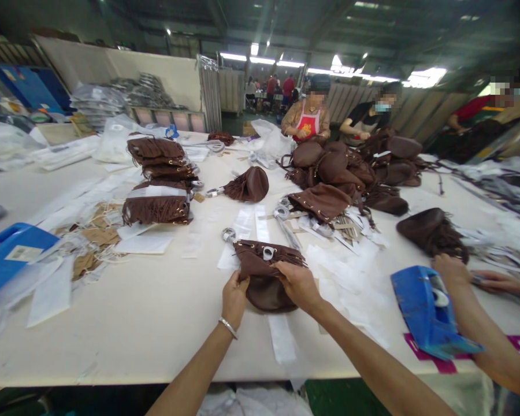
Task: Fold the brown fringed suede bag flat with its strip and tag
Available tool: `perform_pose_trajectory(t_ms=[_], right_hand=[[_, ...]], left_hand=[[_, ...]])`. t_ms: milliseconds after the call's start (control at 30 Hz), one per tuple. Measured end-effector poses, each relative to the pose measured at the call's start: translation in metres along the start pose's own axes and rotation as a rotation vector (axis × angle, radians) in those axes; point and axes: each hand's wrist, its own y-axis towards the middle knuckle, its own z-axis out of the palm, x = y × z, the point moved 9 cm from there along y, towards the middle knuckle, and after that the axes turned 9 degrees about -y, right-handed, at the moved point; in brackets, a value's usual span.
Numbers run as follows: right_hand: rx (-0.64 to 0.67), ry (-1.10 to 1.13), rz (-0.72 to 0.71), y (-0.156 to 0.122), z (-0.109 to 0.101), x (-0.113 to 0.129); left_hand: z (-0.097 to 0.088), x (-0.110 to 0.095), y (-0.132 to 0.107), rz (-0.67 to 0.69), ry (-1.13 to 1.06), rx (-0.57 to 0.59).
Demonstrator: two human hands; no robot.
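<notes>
A brown fringed bucket bag (264, 271) lies on the table in front of me, its round base toward me. My left hand (235, 294), with a silver bracelet at the wrist, grips the bag's left side. On its right side my right hand (298, 284) is closed over the leather, fingers on top. Gold eyelets run along the bag's far edge, and a pale ring-shaped piece sits there. A wrapped grey coil (229, 234) lies just beyond its left corner. White paper strips (281, 340) lie partly under the bag.
Fringed bags stand in a stack (158, 202) at left; one bag (253, 185) lies beyond mine. A large bag pile (338, 164) fills the back right. Blue tape dispensers (429, 312) (15, 254) flank me. A co-worker's hands (453, 274) work at right; other people stand across the table.
</notes>
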Motion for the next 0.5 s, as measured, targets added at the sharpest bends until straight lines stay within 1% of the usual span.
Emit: perform_pose_trajectory(t_ms=[167, 267, 367, 500], right_hand=[[-0.019, -0.016, -0.04, -0.002, -0.001, 0.005], [-0.047, -0.034, -0.082, -0.006, -0.002, 0.013], [-0.081, -0.074, -0.127, -0.013, -0.003, 0.021], [-0.091, -0.129, -0.197, -0.027, 0.001, 0.033]], left_hand=[[0.001, -0.007, 0.005, 0.042, 0.093, 0.002], [0.002, -0.004, 0.011, 0.03, 0.081, -0.007], [0.001, 0.005, 0.011, -0.036, 0.039, -0.033], [-0.002, 0.015, 0.003, -0.161, -0.02, -0.062]])
